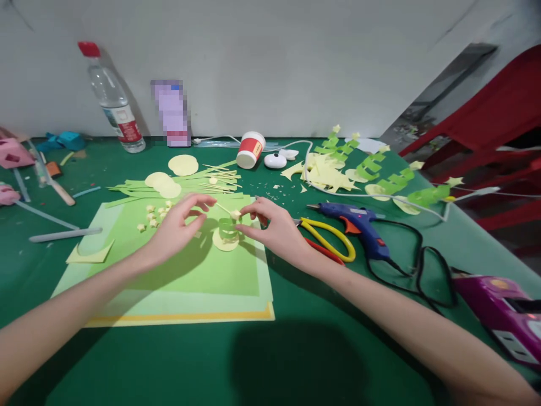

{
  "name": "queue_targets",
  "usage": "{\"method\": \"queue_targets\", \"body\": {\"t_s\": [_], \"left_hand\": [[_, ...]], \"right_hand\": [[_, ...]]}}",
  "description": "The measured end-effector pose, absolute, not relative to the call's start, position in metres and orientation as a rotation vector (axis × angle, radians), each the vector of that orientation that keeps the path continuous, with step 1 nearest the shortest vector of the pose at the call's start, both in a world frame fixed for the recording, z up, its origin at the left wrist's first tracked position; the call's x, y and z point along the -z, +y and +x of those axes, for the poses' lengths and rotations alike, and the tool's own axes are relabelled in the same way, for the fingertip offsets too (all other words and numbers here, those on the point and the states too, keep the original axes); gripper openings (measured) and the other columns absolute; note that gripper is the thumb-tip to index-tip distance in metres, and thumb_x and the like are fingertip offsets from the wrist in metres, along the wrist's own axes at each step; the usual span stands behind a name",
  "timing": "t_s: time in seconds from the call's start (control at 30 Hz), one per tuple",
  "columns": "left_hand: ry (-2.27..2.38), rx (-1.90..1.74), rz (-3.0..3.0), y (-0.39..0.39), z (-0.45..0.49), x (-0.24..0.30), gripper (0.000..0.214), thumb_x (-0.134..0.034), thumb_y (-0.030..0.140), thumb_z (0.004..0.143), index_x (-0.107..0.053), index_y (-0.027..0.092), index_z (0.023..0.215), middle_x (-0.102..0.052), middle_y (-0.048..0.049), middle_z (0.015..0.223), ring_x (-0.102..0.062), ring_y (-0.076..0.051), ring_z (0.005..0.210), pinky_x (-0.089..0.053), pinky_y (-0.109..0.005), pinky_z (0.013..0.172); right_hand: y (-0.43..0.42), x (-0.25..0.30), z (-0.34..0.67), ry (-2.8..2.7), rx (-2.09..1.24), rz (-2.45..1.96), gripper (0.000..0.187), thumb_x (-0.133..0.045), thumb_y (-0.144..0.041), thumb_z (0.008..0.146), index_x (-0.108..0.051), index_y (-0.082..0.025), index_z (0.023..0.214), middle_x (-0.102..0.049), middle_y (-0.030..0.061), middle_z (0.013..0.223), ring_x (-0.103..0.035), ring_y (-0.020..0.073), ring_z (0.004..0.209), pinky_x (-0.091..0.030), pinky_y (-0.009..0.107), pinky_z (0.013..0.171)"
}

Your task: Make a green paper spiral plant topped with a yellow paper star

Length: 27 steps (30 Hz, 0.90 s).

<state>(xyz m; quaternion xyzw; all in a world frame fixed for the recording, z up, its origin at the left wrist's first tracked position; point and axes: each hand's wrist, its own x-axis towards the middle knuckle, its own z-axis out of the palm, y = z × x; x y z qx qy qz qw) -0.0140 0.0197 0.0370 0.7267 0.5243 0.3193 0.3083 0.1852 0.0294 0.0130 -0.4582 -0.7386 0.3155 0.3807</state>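
Note:
In the middle of the paper stack, a green paper spiral (228, 225) stands on a round pale-yellow paper disc (225, 243). A small pale-yellow paper star (235, 214) sits at its top, with a thin yellow paper strip (224, 209) running up and left from it. My right hand (276, 228) pinches at the spiral's right side, thumb and forefinger close around its upper part by the star. To the left, my left hand (183, 223) has its fingers bent and apart; the forefinger's tip is at the strip's far end. Several small folded stars (151, 217) lie beside the left hand.
Scissors (327, 237), a blue glue gun (355, 217) with a black cord and a purple power strip (499, 304) lie right. Behind are green paper strips (177, 189), a paper cup (251, 150), a bottle (116, 107) and finished star spirals (395, 179).

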Motion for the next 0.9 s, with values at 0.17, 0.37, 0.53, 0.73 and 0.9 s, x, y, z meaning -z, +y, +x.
{"method": "queue_targets", "body": {"t_s": [0.17, 0.37, 0.53, 0.73, 0.9], "left_hand": [[1.364, -0.862, 1.877, 0.008, -0.023, -0.021, 0.02, -0.043, 0.019, 0.083, -0.056, 0.019, 0.098, -0.058, -0.0052, 0.106, -0.057, -0.018, 0.097, -0.048, -0.036, 0.086], [1.321, -0.842, 2.007, 0.004, -0.027, -0.011, 0.02, -0.045, 0.011, 0.08, -0.054, 0.017, 0.097, -0.058, -0.0053, 0.102, -0.055, -0.017, 0.099, -0.046, -0.035, 0.087], [1.165, -1.057, 2.569, -0.003, -0.025, -0.016, 0.01, -0.058, 0.013, 0.079, -0.058, 0.018, 0.088, -0.054, -0.0023, 0.086, -0.053, -0.015, 0.085, -0.042, -0.028, 0.073], [0.975, -1.283, 3.021, -0.011, -0.023, -0.032, 0.011, -0.065, 0.023, 0.077, -0.062, 0.021, 0.088, -0.052, 0.0003, 0.071, -0.046, -0.013, 0.068, -0.034, -0.028, 0.062], [1.009, -1.337, 3.05, -0.014, -0.021, -0.041, 0.006, -0.063, 0.017, 0.076, -0.061, 0.022, 0.076, -0.055, 0.0016, 0.064, -0.045, -0.013, 0.065, -0.033, -0.029, 0.062]], "right_hand": [[0.031, -0.009, 0.173, -1.824, -0.903, -1.18, 0.007, -0.066, -0.021, 0.069, -0.062, -0.016, 0.072, -0.046, -0.0013, 0.065, -0.039, 0.0097, 0.061, -0.032, 0.024, 0.057], [0.026, -0.031, 0.177, -1.754, -1.068, -1.205, 0.015, -0.063, -0.027, 0.072, -0.056, -0.016, 0.066, -0.042, -0.0028, 0.064, -0.036, 0.0084, 0.059, -0.03, 0.025, 0.057], [0.021, -0.051, 0.189, -1.606, -1.319, -1.151, 0.016, -0.065, -0.032, 0.072, -0.058, -0.017, 0.07, -0.048, -0.0023, 0.069, -0.041, 0.0091, 0.065, -0.033, 0.025, 0.062], [0.011, -0.062, 0.194, -1.505, -1.503, -1.037, 0.01, -0.067, -0.026, 0.071, -0.061, -0.019, 0.068, -0.051, -0.0026, 0.069, -0.047, 0.01, 0.072, -0.036, 0.024, 0.069], [0.002, -0.064, 0.19, -1.489, -1.599, -1.014, 0.014, -0.068, -0.025, 0.071, -0.059, -0.018, 0.064, -0.052, -0.0025, 0.07, -0.048, 0.0095, 0.071, -0.038, 0.023, 0.069]]}}
